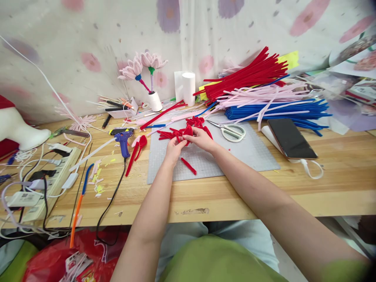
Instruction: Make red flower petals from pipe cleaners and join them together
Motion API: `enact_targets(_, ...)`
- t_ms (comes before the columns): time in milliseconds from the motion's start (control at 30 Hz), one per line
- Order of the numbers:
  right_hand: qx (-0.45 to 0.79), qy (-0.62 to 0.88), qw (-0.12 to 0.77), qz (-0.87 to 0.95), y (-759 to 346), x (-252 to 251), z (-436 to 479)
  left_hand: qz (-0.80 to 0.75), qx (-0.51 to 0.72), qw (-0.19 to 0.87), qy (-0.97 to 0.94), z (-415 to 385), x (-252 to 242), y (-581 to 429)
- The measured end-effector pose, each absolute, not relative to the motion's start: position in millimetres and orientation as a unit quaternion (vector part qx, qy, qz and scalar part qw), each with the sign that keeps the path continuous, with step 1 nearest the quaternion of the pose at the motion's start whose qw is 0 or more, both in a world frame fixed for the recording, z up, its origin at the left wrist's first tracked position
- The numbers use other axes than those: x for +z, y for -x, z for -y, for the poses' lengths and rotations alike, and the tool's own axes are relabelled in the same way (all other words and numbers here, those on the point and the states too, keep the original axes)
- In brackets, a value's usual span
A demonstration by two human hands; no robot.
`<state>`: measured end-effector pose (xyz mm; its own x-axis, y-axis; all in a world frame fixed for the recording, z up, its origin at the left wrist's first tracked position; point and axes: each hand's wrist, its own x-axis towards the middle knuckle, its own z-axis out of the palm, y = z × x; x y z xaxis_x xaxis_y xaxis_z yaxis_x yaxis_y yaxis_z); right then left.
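Observation:
Fuzzy red pipe cleaners bent into loops [188, 131] are pinched between my two hands over the grey cutting mat [211, 168]. My left hand [174, 149] grips the lower left side, and my right hand [202, 139] closes on it from the right. Fingers cover part of the piece. More looped red pieces [195, 122] lie just behind the hands. In front of them, a short red pipe cleaner [188, 166] rests on the mat. White-handled scissors [232, 132] lie right of my right hand, apart from it.
A blue glue gun [123, 143] stands left of the mat, its cord hanging over the front edge. Bundles of red [243, 76], pink and blue pipe cleaners [276, 109] lie at the back right. A phone [292, 139] sits at right, a cluttered power strip [49, 188] at left.

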<state>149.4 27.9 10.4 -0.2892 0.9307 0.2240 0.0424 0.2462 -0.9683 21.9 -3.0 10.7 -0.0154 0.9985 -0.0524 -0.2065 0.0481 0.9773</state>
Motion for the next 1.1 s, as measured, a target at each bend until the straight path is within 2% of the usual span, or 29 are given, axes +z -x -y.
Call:
enact_targets(367,0.502,0.368,0.460,0.633,-150,14,-26,-0.438,0.522,0.564,-0.467,2,5,-19)
enact_targets(767,0.523,0.376,0.467,0.605,-155,17,-29,-0.434,0.549,0.501,-0.509,-3,1,-13)
enact_targets(1100,0.482,0.420,0.548,0.539,-151,19,-31,-0.378,0.497,0.583,-0.520,5,1,-23)
